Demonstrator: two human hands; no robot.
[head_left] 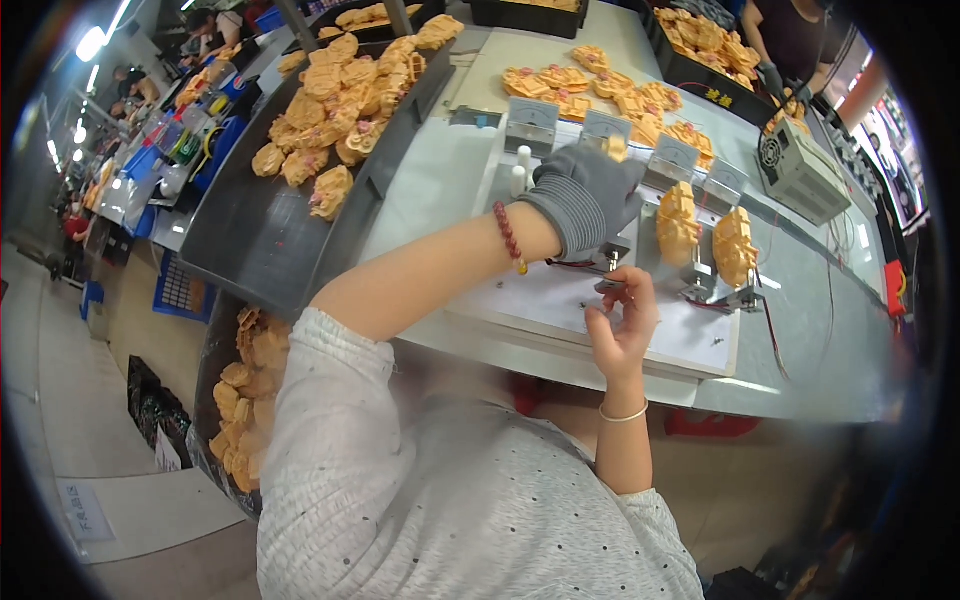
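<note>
My left hand [590,195], in a grey knit glove with a red bead bracelet at the wrist, is closed around an orange plastic part [614,147] held over the white fixture board [560,300]. My right hand [625,320] is bare, with a thin bangle, and its fingertips pinch a small metal clamp [610,285] on that board. Two more orange parts [678,222] [735,246] stand upright in clamps just right of my hands. Small grey meter boxes [531,121] line the board's far edge.
A dark conveyor [250,240] at left carries several orange parts [340,90]. More orange parts lie on the bench beyond [600,90] and in a bin [245,390] at lower left. A grey power supply [800,175] sits at right. Another person's gloved hands [780,85] work at top right.
</note>
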